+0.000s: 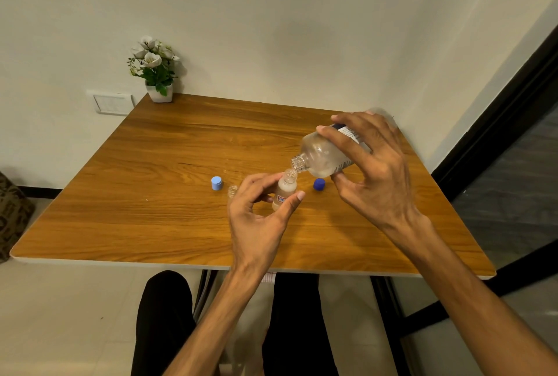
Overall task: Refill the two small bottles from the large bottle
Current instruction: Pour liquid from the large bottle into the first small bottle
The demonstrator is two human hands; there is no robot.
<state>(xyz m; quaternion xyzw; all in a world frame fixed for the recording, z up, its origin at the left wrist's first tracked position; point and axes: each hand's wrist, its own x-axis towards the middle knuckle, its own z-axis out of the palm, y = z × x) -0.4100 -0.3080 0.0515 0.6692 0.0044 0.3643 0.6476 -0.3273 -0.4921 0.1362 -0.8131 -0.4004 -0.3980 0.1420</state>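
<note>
1. Sitting leftmost on the table (120, 209): light blue cap (216, 183), then second small bottle (232, 191), open, half hidden behind your fingers.
2. Your left hand (259, 218) pinches the small bottle (285, 191), upright, uncapped.
3. Dark blue cap (319, 184) lies just right of it.
4. Your right hand (371, 170) grips the large bottle (324, 152), tilted, mouth at the small bottle's mouth.
5. Step: likely filling the first bottle. Next: level off before overflow, then switch bottles.
</note>
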